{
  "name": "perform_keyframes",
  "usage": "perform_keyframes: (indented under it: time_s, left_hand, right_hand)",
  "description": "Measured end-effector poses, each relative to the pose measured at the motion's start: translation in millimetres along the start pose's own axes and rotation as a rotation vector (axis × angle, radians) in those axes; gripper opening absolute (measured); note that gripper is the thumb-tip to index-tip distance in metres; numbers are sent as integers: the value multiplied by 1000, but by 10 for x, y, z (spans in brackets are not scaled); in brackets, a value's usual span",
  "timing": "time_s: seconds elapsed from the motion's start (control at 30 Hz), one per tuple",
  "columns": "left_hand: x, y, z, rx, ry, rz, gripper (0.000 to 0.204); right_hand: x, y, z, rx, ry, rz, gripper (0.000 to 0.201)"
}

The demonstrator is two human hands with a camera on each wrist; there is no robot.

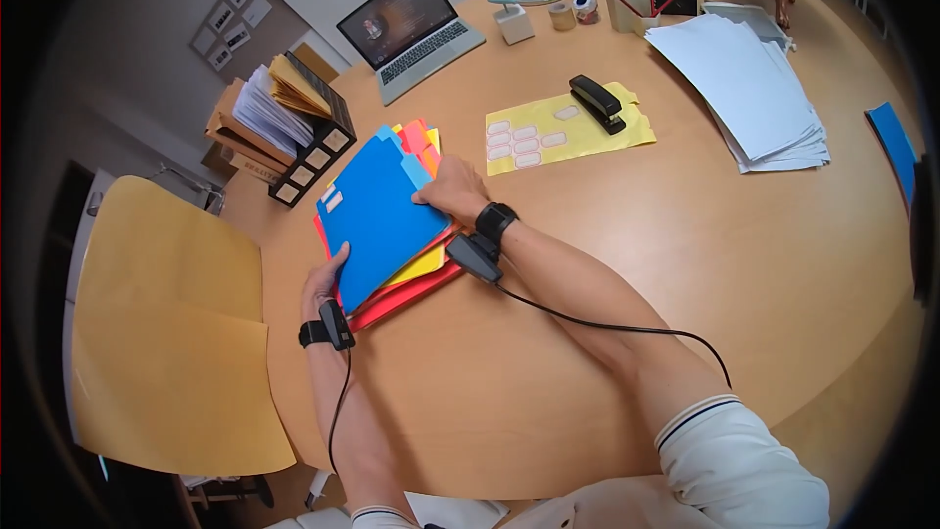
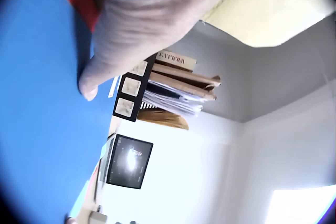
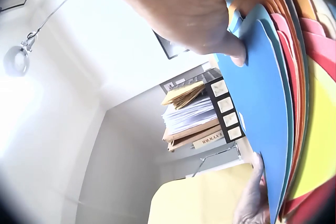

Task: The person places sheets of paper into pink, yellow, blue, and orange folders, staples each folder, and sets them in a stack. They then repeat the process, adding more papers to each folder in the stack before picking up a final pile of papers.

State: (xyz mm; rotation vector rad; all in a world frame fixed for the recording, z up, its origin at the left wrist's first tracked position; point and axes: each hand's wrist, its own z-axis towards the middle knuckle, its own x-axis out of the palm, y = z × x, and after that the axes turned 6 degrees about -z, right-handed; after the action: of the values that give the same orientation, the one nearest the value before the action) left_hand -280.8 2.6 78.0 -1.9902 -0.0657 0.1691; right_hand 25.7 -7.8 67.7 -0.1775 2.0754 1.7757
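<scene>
A stack of coloured file folders, blue on top with red, orange and yellow ones beneath, lies tilted between both hands over the table. My left hand grips its near left edge, thumb on the blue cover and fingers hidden underneath. At the opposite edge my right hand grips the stack beside the tabs, its thumb pressing on the blue face. The right wrist view shows the layered edges of the folders fanned slightly apart. Small white labels sit on the blue cover.
Left of the folders stands a black file holder full of papers, near a yellow chair back. A laptop is open behind. To the right lie a yellow label sheet, a black stapler and white papers.
</scene>
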Motion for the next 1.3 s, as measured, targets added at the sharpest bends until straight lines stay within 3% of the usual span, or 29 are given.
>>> perform_keyframes:
  time_s: [0.07,0.13,0.17,0.2,0.27,0.33,0.4,0.43,0.5,0.53,0.57,0.6,0.63,0.7,0.73,0.83,0.93,0.97,1.07,1.13,1.2,1.3]
  left_hand:
    - [23,48,-96,4,41,-33,70]
    - [18,171,-104,7,127,-184,64]
    - [50,202,-158,7,131,-207,57]
    - [68,264,-220,19,132,-216,57]
    - [115,381,-345,99,130,-225,55]
    - [136,458,-544,111,207,-278,54]
    - [299,594,-816,375,178,-322,56]
    - [391,609,-918,374,196,-328,56]
    - [463,569,-1180,644,79,-289,59]
    - [495,528,-1265,643,83,-294,59]
    - [551,457,-1324,776,104,-266,60]
    - [605,382,-1402,909,117,-235,60]
    - [657,316,-1505,908,105,-239,60]
    - [862,178,-1734,1005,115,-294,61]
    - [946,136,-1798,1006,97,-297,61]
    - [1183,171,-1906,1052,120,-333,57]
    - [1339,230,-1981,945,206,-232,50]
    - [1410,279,-1955,930,233,-234,46]
    - [1553,354,-1886,891,255,-205,41]
    - [1624,349,-1854,921,245,-185,48]
    - [1689,264,-1921,982,215,-211,53]
    - [1756,95,-2095,1058,172,-257,64]
  right_hand:
    - [-4,-124,36,32,25,34,46]
    - [155,-436,280,-119,96,306,48]
    - [17,-350,127,-84,150,457,51]
    - [-37,-328,61,-97,150,451,51]
    - [-183,-290,-84,40,261,491,65]
    - [-368,-211,-430,-7,225,457,71]
    - [-571,-260,-792,-125,143,506,73]
    - [-657,-322,-856,-145,226,536,75]
    - [-708,-404,-871,-178,287,624,74]
    - [-723,-437,-861,-216,364,718,75]
    - [-809,-416,-871,-216,364,711,75]
    - [-937,-377,-880,-326,293,570,75]
    - [-1044,-336,-906,-435,228,430,78]
    - [-1338,-162,-1130,-537,166,440,76]
    - [-1477,-79,-1221,-638,91,448,75]
    - [-1732,-83,-1333,-676,-89,317,80]
    - [-1891,-280,-1331,-754,-72,412,82]
    - [-1942,-345,-1364,-656,-82,398,81]
    - [-2070,-487,-1434,-634,-93,357,81]
    - [-2136,-493,-1422,-641,-91,347,82]
    - [-2209,-460,-1427,-630,-139,155,85]
    - [-2241,-416,-1408,-703,-164,237,88]
